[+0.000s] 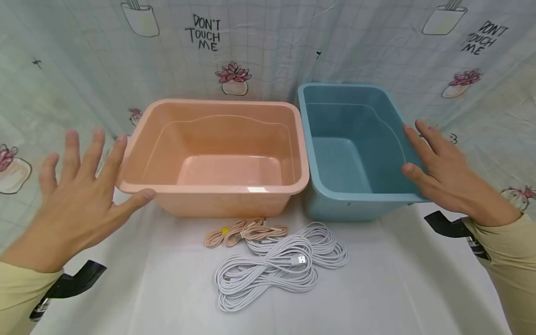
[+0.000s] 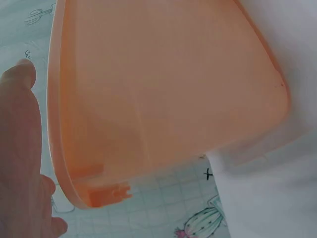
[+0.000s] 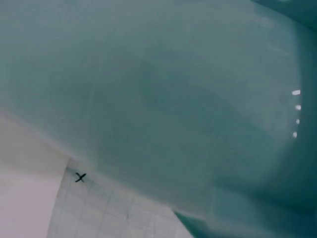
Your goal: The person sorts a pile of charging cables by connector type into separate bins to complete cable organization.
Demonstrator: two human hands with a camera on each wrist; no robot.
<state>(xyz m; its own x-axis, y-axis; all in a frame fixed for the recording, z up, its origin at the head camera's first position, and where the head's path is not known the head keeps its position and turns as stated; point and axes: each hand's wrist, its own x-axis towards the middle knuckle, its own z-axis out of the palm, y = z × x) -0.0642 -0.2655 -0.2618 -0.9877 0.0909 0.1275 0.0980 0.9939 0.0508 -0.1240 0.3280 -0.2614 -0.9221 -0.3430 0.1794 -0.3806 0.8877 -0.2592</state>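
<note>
My left hand (image 1: 79, 200), fingers spread, is at the left end of the peach plastic tub (image 1: 213, 202), its thumb tip overlapping the front-left rim. The tub's outer end wall fills much of the left wrist view, with the left hand (image 2: 22, 148) beside its rim. On the right, my right hand (image 1: 444, 172) has its straight fingers over the right rim of the blue plastic tub (image 1: 351, 209). Only the blue tub's wall (image 3: 148, 99) shows in the right wrist view; the hand is out of sight there. Neither hand holds anything.
In front of the tubs lie coiled white USB cables (image 1: 268, 274) and smaller peach-coloured cables (image 1: 243, 231), one with a yellow tie. All stand on a white table (image 1: 167, 288). A printed curtain (image 1: 268, 46) hangs behind and at both sides.
</note>
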